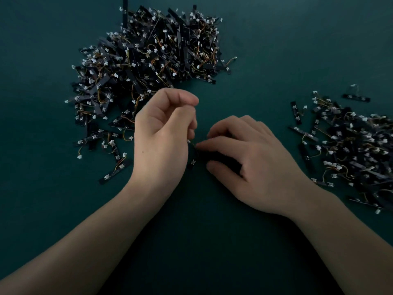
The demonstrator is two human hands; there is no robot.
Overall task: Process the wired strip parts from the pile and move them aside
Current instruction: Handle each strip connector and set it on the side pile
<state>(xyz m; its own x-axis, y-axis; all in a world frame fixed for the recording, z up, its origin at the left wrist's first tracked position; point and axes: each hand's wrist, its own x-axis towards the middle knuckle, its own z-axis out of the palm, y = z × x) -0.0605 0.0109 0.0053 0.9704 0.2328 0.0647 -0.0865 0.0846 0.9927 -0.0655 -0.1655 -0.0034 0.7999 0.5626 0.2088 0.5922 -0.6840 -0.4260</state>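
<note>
A big pile of black strip parts [144, 67] with thin wires and white connectors lies at the back left of the dark green table. Both hands meet at the table's middle over one black strip part [194, 160]. My left hand [163, 137] has its fingers curled, and a white connector end shows at its fingertips. My right hand [244, 160] grips the strip, which is mostly hidden under its curled fingers and thumb. A smaller heap of strip parts [353, 147] lies at the right edge.
Loose strips [114, 173] lie scattered at the near left of the big pile. Bare green table surface [202, 241] stretches between my forearms and in front of me.
</note>
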